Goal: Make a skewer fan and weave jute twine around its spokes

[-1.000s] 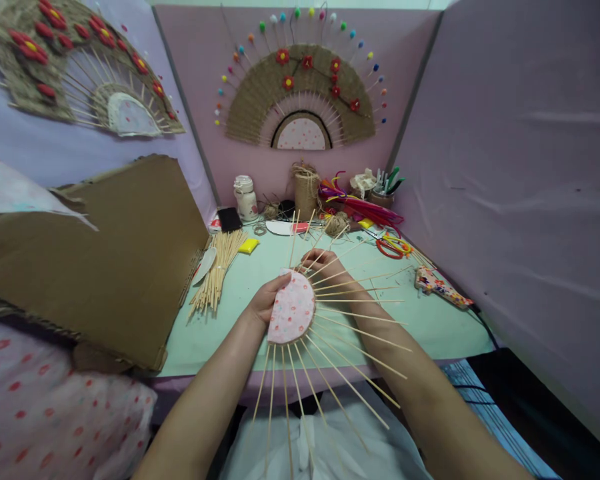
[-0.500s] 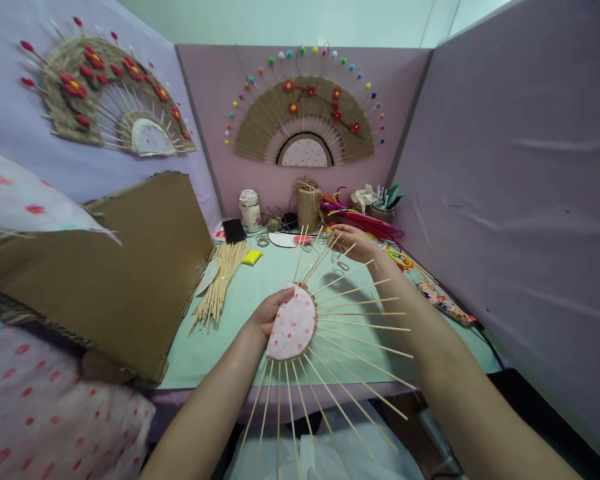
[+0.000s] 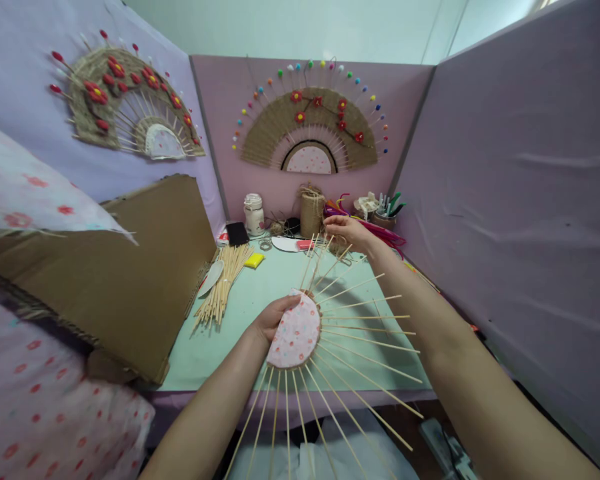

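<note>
My left hand (image 3: pixel 276 317) is closed on the straight edge of a fan frame (image 3: pixel 296 333), thumb on top. The frame is a half-circle covered in white cloth with red dots, with thin bamboo sticks spreading out from its curved brown rim. My right hand (image 3: pixel 347 230) is raised beyond the upper sticks, its fingers pinched together. A thin strand of brown twine (image 3: pixel 316 268) seems to run from the rim up to these fingers, though the grip itself is small and partly unclear. Behind the hand stands a roll of jute twine (image 3: pixel 311 212).
A bundle of bamboo sticks (image 3: pixel 225 283), a yellow packet (image 3: pixel 255 261) and a white jar (image 3: pixel 253 215) are on the table at left. A cardboard panel (image 3: pixel 145 267) stands beside them. Pink pipe cleaners (image 3: pixel 383 237) lie at the back right. A finished fan (image 3: pixel 310 127) hangs on the wall.
My right hand has shifted slightly left, towards the twine roll. The camera view has shifted a little, and the fan frame appears slightly lower and further right in my left hand.
</note>
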Demonstrator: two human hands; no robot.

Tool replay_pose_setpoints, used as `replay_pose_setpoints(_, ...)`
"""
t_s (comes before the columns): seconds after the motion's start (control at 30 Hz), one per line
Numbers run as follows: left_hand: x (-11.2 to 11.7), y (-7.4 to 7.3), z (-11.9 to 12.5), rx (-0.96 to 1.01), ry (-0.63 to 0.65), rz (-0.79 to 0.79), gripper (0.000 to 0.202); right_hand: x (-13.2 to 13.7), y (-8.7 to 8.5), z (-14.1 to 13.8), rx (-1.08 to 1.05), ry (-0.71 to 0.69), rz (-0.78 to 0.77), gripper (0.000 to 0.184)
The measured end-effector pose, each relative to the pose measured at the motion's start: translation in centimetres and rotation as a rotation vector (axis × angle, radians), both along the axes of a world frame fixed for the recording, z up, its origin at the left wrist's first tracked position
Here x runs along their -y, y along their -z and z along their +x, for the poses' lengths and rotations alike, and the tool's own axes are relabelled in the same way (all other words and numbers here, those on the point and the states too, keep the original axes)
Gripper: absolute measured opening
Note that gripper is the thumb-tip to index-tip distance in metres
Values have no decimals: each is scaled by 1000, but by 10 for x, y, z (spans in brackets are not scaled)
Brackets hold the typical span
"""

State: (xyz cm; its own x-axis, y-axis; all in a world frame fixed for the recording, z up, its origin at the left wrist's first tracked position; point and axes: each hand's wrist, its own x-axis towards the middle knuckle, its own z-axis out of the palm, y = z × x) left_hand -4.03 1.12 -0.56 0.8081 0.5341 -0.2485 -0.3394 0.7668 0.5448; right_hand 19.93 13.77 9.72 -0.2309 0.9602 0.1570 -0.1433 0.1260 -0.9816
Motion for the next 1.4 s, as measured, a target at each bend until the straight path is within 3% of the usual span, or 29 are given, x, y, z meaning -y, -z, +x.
replay_pose_setpoints(0.13,2,-1,1,11,-19,28,29,-2,46,-20,54,108,-5,30)
replay_pose_setpoints(0.27,6,-4,1,-20,-67,72,28,4,93,-57,147,192,43,25)
replay_pose_setpoints(0.37,7,-4,0,-37,-93,80,24,12,112,-91,212,200,102,20)
replay_pose_setpoints(0.5,6,-2,-2,-65,-189,54,17,25,124,-131,341,112,182,15)
replay_pose_setpoints(0.63,4,-3,-1,-44,-227,10,13,39,132,-146,468,29,259,16)
replay_pose_setpoints(0.8,7,-6,2,-60,-311,39,10,44,132,-135,582,42,308,18)
replay_pose_setpoints(1.0,6,-11,3,-72,-341,37,14,32,117,-105,487,292,323,7)
replay_pose_setpoints(1.1,5,-13,2,-67,-340,30,16,41,108,-84,377,392,332,15)
replay_pose_setpoints(1.23,4,-13,4,-73,-347,49,17,69,99,-65,84,231,184,20)
replay_pose_setpoints(1.4,7,-11,7,-119,-336,91,17,95,91,-72,-131,-55,35,31)
